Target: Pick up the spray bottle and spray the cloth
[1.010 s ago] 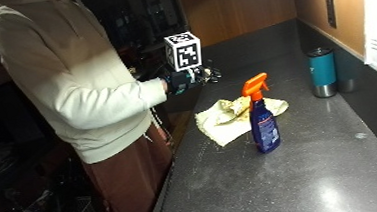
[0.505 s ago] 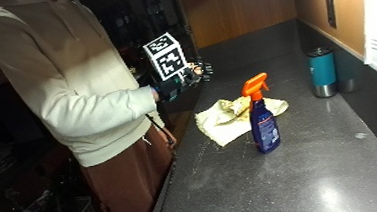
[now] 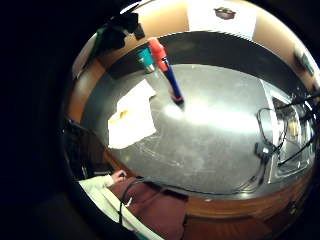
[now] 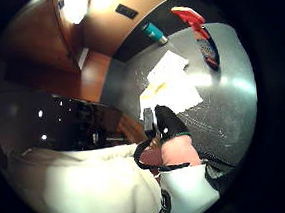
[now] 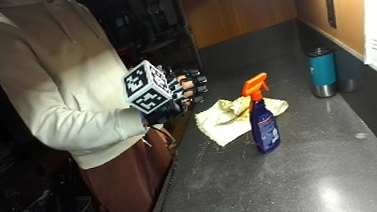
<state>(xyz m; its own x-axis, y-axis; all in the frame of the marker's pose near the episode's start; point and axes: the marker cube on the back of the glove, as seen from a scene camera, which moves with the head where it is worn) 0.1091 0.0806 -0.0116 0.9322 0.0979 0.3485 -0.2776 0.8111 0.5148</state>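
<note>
spray bottle: you have a slim, dark blue plastic bottle with an orange trigger head and a printed label; it stands upright on the worktop, just beside the cloth's edge, on the side away from you.
cloth: pale yellow, soft and crumpled, it lies bunched in folds on the worktop near its front edge, between your body and the bottle.
worktop: dark, speckled and glossy, it throws back the light in bright patches; a wooden wall panel runs along its back.
right hand: your black-gloved hand hangs in the air off the worktop's front edge, raised in front of your chest, well apart from the bottle and short of the cloth.
grip: the gloved fingers are loosely bent and hold nothing; nothing sits against the palm.
bottle relative to grip: the bottle stands beyond the cloth from your hand, lower than it, and untouched.
tumbler: a teal cylindrical cup with a metal base stands upright near the back wall, well apart from the bottle; you cannot tell what is in it, since its top is closed.
sleeve: your cream hooded top is thick and soft, its cuff reaching the glove.
</note>
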